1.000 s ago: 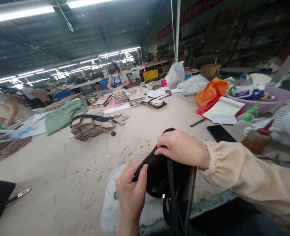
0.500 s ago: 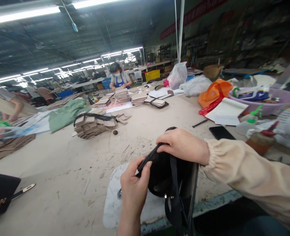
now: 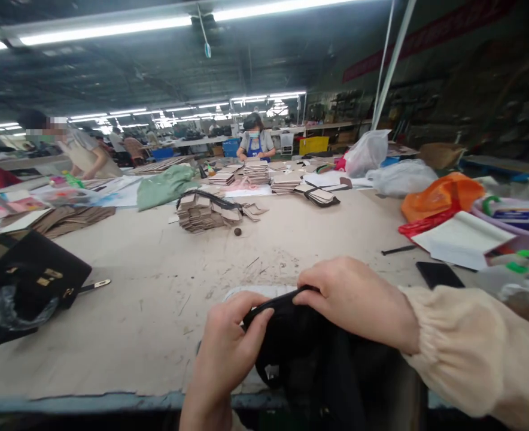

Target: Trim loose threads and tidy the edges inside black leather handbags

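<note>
A black bag (image 3: 298,338) is at the near edge of the table, its lower part dark and blurred. My left hand (image 3: 228,344) pinches the left end of the bag's upper rim between thumb and fingers. Farther right along that same rim, my right hand (image 3: 356,299) grips it with thumb below and fingers over the top. The stretch of rim between the two hands runs nearly straight. Under the bag, a pale sheet (image 3: 251,292) shows only in part.
Another black handbag (image 3: 44,269) with gold fittings stands at the left. Ahead lie bundled brown pieces (image 3: 206,212) and a green cloth (image 3: 166,187). A phone (image 3: 438,275), a notebook (image 3: 464,238) and plastic bags are at the right. Co-workers are across the table.
The camera view has turned left and levelled. Both hands keep hold of the rim, and the bag now sits lower in view, its opening and strap less visible.
</note>
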The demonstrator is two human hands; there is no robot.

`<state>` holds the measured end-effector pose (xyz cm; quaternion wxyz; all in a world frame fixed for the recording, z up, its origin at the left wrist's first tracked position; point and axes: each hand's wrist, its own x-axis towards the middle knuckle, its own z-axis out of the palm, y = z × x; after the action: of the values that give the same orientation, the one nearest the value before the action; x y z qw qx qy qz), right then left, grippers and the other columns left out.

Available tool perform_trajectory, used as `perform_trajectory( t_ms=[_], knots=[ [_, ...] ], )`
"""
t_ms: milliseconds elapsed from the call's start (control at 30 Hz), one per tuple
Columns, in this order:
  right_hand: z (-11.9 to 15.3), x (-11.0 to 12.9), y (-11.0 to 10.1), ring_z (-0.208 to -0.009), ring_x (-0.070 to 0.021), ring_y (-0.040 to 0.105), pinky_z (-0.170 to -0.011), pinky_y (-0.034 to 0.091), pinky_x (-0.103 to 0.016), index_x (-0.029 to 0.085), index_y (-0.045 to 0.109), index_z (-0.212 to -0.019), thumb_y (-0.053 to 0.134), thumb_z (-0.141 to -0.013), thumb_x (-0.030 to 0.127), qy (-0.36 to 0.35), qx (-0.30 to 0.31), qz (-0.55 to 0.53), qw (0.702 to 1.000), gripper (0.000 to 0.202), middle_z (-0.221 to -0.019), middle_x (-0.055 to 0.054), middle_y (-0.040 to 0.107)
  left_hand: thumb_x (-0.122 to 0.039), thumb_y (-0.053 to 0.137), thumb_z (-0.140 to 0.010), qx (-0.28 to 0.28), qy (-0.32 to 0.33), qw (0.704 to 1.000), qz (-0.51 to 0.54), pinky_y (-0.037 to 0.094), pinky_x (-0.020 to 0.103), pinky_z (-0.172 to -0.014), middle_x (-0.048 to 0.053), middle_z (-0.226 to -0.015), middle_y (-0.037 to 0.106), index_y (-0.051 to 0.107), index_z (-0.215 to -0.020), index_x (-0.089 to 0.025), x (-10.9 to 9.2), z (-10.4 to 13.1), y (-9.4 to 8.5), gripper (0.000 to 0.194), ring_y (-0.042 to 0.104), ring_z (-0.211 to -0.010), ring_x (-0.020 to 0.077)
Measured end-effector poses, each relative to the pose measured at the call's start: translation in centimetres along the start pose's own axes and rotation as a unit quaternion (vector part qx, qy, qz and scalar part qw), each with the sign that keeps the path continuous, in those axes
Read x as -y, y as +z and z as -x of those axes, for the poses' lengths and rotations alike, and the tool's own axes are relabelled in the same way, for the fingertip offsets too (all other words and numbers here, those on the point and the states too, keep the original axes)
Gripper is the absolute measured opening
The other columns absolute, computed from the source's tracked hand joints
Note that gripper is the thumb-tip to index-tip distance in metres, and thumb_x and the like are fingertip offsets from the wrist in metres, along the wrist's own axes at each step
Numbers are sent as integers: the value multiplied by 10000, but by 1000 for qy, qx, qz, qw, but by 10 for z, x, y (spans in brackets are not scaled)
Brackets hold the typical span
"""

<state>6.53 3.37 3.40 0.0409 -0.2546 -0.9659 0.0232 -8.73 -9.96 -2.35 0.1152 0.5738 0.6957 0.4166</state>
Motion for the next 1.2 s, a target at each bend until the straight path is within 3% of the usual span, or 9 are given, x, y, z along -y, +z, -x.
perform_trajectory(
  t_ms=[133, 300, 433, 533, 633, 700, 967, 1200],
  knots=[
    [-10, 5, 12, -707, -179, 631, -617, 364, -270, 236, 665, -715, 503, -851, 380, 11, 11, -8, 1000, 256, -721, -15, 698, -236, 516, -840, 19, -39, 999, -29, 450, 244, -674, -5, -823, 691, 674, -871, -234, 2, -4, 4, 161, 613, -792, 162],
    [-19, 1, 15, -686, -169, 619, -600, 352, -267, 225, 659, -701, 500, -854, 358, 2, 6, -11, 1000, 258, -702, -17, 691, -312, 559, -826, -20, -71, 996, 50, 472, 236, -689, -13, -832, 724, 720, -862, -251, 10, -15, 25, 176, 644, -767, 158],
    [-21, -4, 18, -646, -154, 599, -580, 345, -262, 216, 653, -694, 518, -851, 375, -14, -4, -25, 1000, 262, -662, -9, 671, -301, 585, -803, -30, -87, 991, 93, 478, 229, -635, -4, -804, 730, 732, -831, -229, 16, -19, 27, 167, 649, -727, 163],
    [-18, -9, 22, -678, -145, 605, -598, 368, -249, 233, 676, -866, 557, -833, 364, -34, -22, -68, 997, 180, -724, 9, 682, -286, 584, -804, -29, -85, 991, 95, 481, 229, -659, -10, -798, 730, 730, -810, -227, 16, -19, 26, 157, 652, -735, 157],
    [-11, -13, 25, -732, -147, 621, -662, 403, -249, 240, 613, -1113, 597, -812, 331, -37, -52, -95, 993, 315, -818, 12, 693, -260, 599, -796, -20, -62, 994, 89, 490, 235, -736, -16, -863, 733, 730, -858, -242, 16, -21, 25, 146, 658, -806, 160],
    [-7, -14, 26, -743, -159, 628, -673, 413, -260, 221, 591, -1142, 603, -810, 323, -31, -66, -83, 994, 347, -828, 1, 692, -251, 615, -785, -15, -50, 995, 84, 491, 239, -771, -17, -890, 733, 729, -880, -246, 16, -22, 25, 148, 658, -838, 162],
    [-4, -15, 24, -787, -174, 638, -701, 425, -269, 201, 649, -985, 581, -832, 329, -31, -68, -55, 996, 211, -854, -27, 701, -281, 613, -787, -11, -50, 996, 79, 502, 238, -724, -15, -853, 734, 733, -850, -242, 19, -22, 27, 141, 659, -804, 165],
    [7, -7, 20, -685, -141, 580, -627, 375, -252, 203, 626, -764, 601, -822, 302, -8, -66, -66, 996, 117, -746, 2, 648, -275, 611, -793, -16, -53, 995, 82, 495, 230, -751, -22, -862, 733, 727, -857, -245, 20, -24, 27, 136, 657, -809, 156]
  ],
)
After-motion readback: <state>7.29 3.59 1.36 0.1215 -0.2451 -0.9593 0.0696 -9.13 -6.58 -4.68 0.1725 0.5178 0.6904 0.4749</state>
